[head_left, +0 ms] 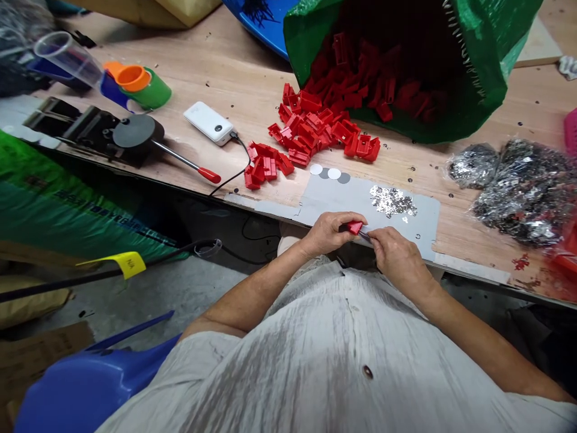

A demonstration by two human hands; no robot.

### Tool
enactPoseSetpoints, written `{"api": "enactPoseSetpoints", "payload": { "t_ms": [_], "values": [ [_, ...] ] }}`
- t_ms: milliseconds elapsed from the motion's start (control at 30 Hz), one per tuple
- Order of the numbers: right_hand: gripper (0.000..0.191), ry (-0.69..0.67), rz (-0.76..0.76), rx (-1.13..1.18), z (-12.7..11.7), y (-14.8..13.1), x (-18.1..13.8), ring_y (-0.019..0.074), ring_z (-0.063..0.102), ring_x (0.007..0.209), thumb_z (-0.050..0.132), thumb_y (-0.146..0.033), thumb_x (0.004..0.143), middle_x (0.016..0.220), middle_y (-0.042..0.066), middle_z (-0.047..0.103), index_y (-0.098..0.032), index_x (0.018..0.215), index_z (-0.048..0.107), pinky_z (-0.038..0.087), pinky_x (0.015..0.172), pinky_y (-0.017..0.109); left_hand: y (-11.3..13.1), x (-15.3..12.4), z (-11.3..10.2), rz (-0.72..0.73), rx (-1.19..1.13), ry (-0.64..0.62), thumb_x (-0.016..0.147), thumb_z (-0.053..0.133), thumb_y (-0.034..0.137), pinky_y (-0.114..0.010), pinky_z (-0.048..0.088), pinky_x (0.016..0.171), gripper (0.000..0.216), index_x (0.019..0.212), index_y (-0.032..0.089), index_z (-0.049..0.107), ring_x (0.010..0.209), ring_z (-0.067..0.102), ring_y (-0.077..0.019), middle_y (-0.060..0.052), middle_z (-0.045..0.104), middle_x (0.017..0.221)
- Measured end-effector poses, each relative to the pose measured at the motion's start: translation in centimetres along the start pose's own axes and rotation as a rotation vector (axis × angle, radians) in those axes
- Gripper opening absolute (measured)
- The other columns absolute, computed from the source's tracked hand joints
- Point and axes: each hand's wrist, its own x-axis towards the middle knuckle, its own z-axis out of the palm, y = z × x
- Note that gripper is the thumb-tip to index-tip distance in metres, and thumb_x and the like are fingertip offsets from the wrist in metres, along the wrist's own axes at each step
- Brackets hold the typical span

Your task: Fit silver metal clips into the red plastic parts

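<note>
- Holds a small red part (355,227) in the left hand (331,233), thumb and fingers closed on it, at the table's front edge, close before the shirt.
- Pinches a thin dark item (365,234) in the right hand (399,260), fingertips closed; cannot tell its kind at this size.
- Aims the thin dark item leftward, long axis running from the right fingertips toward the red part; cannot tell contact from a slight gap.
- Has the red part just left of the right fingertips and slightly farther from the body, left hand nearer and touching.
- Faces shiny metal pieces (392,201) on the grey sheet (327,198), just beyond the hands, and loose red parts (311,129) farther off, leftward.
</note>
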Motion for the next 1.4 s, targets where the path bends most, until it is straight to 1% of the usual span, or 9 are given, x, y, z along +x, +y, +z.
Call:
{"api": "enactPoseSetpoints", "payload": {
  "t_ms": [200, 467, 567, 667, 767, 933, 1100, 1200, 1400],
  "values": [
    [0.027, -0.076, 0.055, -0.106, -0.1, -1.7, 0.5, 0.0218, 0.066, 0.083, 0.039, -0.019, 0.101, 0.098, 0.010, 0.067, -0.017, 0.106, 0.066, 0.041, 0.058, 0.031, -0.2, -0.1, 0.4, 0.014, 0.008, 0.046, 0.076, 0.067, 0.012, -0.027, 0.048, 0.089, 0.031, 0.106, 0.019, 0.071, 0.096, 0.069, -0.0173, -0.004, 0.075, 0.106],
    [0.025, 0.068, -0.072, 0.271, -0.4, 2.0, -0.3, 0.0226, 0.064, 0.102, 0.042, -0.024, 0.100, 0.111, 0.009, 0.066, -0.020, 0.117, 0.059, 0.048, 0.083, 0.034, 0.6, -0.8, 0.8, -0.074, -0.204, 0.121, 0.070, 0.078, 0.021, -0.027, 0.047, 0.087, 0.031, 0.100, 0.020, 0.070, 0.092, 0.064, -0.0168, -0.004, 0.071, 0.100],
    [0.024, 0.101, -0.076, 0.413, -0.6, 2.5, -1.2, 0.0196, 0.065, 0.093, 0.039, -0.028, 0.101, 0.104, 0.007, 0.067, -0.020, 0.118, 0.054, 0.048, 0.079, 0.032, 1.2, -1.3, 1.4, -0.093, -0.418, 0.179, 0.068, 0.082, 0.022, -0.027, 0.047, 0.089, 0.033, 0.098, 0.020, 0.068, 0.092, 0.064, -0.0158, -0.004, 0.069, 0.100],
    [0.035, 0.022, -0.089, 0.497, -0.8, 1.9, -1.8, 0.0160, 0.065, 0.076, 0.036, -0.034, 0.103, 0.085, 0.000, 0.068, -0.023, 0.134, 0.046, 0.048, 0.074, 0.029, 2.5, -1.8, 2.1, -0.140, -0.762, 0.246, 0.071, 0.082, 0.028, -0.026, 0.048, 0.086, 0.035, 0.100, 0.020, 0.065, 0.090, 0.065, -0.0139, -0.002, 0.069, 0.099],
    [0.046, 0.008, -0.123, 0.464, -1.2, 0.9, -2.2, 0.0151, 0.062, 0.066, 0.037, -0.040, 0.103, 0.074, -0.004, 0.066, -0.027, 0.147, 0.039, 0.047, 0.070, 0.028, 3.9, -2.3, 2.7, -0.261, -1.094, 0.233, 0.074, 0.081, 0.033, -0.026, 0.050, 0.084, 0.029, 0.089, 0.017, 0.062, 0.085, 0.068, -0.0126, -0.002, 0.069, 0.092],
    [0.043, 0.091, -0.169, 0.408, -1.5, 0.1, -2.3, 0.0169, 0.065, 0.067, 0.038, -0.043, 0.103, 0.076, -0.001, 0.069, -0.026, 0.140, 0.051, 0.048, 0.065, 0.028, 5.3, -3.1, 3.3, -0.404, -1.434, 0.208, 0.082, 0.075, 0.024, -0.026, 0.054, 0.083, 0.021, 0.075, 0.014, 0.057, 0.076, 0.068, -0.0111, -0.001, 0.067, 0.077],
    [0.036, 0.261, -0.230, 0.411, -1.1, 0.0, -2.3, 0.0188, 0.071, 0.090, 0.041, -0.038, 0.102, 0.107, 0.004, 0.075, -0.025, 0.128, 0.062, 0.053, 0.079, 0.030, 6.4, -3.6, 4.2, -0.482, -1.536, 0.279, 0.092, 0.061, 0.018, -0.032, 0.055, 0.095, 0.014, 0.079, 0.012, 0.062, 0.082, 0.070, -0.0141, -0.005, 0.069, 0.081],
    [0.033, 0.356, -0.219, 0.428, -0.8, 0.0, -2.4, 0.0190, 0.072, 0.097, 0.041, -0.036, 0.103, 0.111, 0.004, 0.076, -0.025, 0.118, 0.068, 0.054, 0.084, 0.030, 6.9, -3.8, 4.6, -0.452, -1.551, 0.287, 0.092, 0.060, 0.018, -0.039, 0.051, 0.103, 0.017, 0.077, 0.012, 0.062, 0.084, 0.070, -0.0156, -0.005, 0.069, 0.080],
    [0.041, 0.220, -0.263, 0.325, -1.4, 0.4, -2.8, 0.0203, 0.070, 0.105, 0.040, -0.039, 0.103, 0.127, 0.005, 0.070, -0.027, 0.138, 0.057, 0.054, 0.090, 0.033, 7.3, -3.6, 4.6, -0.526, -1.554, 0.342, 0.094, 0.057, 0.019, -0.039, 0.049, 0.106, 0.014, 0.085, 0.011, 0.066, 0.087, 0.070, -0.0150, -0.006, 0.071, 0.090]
  ]
}}
